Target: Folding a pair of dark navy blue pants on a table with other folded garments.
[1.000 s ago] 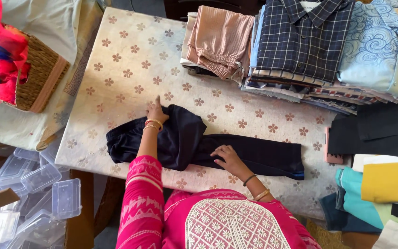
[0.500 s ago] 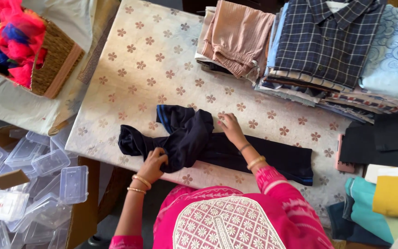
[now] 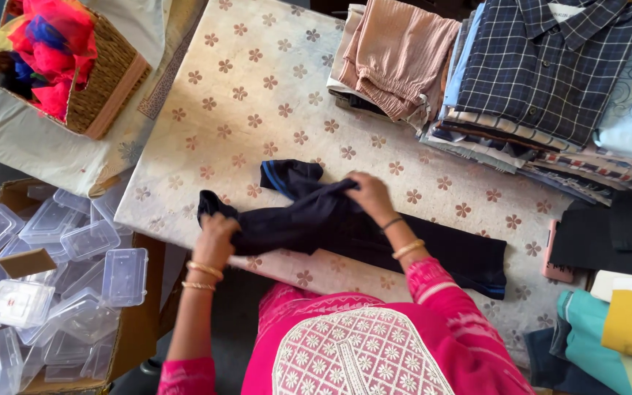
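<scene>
Dark navy garment (image 3: 345, 234) lies on the near edge of the flower-print table cover (image 3: 257, 95), one end bunched up toward the left, the other end stretched flat to the right, so the fold can start from the loose end. Left hand (image 3: 217, 235) clamps the fabric at the near-left edge, fingers closed around a fistful, pinning that end. Right hand (image 3: 369, 196) grips the middle of the bunched part, fingers curled into the cloth, lifting a fold. Stacked folded shirts (image 3: 550, 80) and a beige folded piece (image 3: 400, 58) sit at the far side, well apart, out of the working area. Wicker basket (image 3: 100, 80) at far left; clear plastic boxes (image 3: 60, 271) below the table edge.
</scene>
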